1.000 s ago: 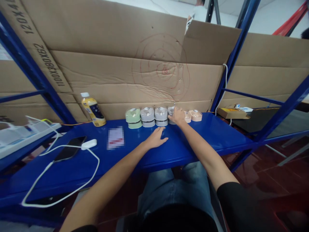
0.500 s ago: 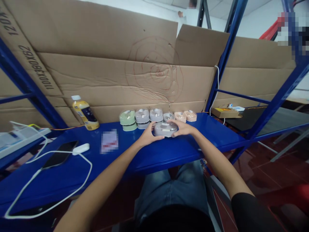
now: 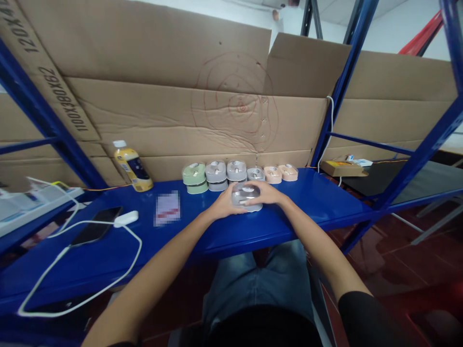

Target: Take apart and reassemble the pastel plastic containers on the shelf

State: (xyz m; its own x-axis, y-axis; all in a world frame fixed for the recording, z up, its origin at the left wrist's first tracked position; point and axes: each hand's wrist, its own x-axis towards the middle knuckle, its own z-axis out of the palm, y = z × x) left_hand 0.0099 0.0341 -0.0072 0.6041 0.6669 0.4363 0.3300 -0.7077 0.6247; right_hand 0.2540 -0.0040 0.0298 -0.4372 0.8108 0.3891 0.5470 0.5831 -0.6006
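Observation:
Both my hands hold a small grey box with a clear lid (image 3: 245, 193) just in front of the row of boxes. My left hand (image 3: 224, 204) grips its left side, thumb along the near edge. Around its right side and front curls my right hand (image 3: 270, 193). Behind, from left to right, stand a stack of two green boxes (image 3: 195, 178), two stacks of grey boxes (image 3: 217, 176), a single grey box (image 3: 255, 174) and two peach boxes (image 3: 288, 172). The held box covers part of the grey ones.
A yellow bottle with a white cap (image 3: 133, 166) stands at the back left of the blue shelf (image 3: 202, 236). A blurred card (image 3: 167, 208), a phone (image 3: 96, 226) and a white cable (image 3: 135, 270) lie at left. Cardboard (image 3: 162, 111) walls the back; blue posts (image 3: 347, 86) flank it.
My right hand has taken a grey box from the row and brought it nearer. My left hand has risen to meet it, and both now hold and turn it.

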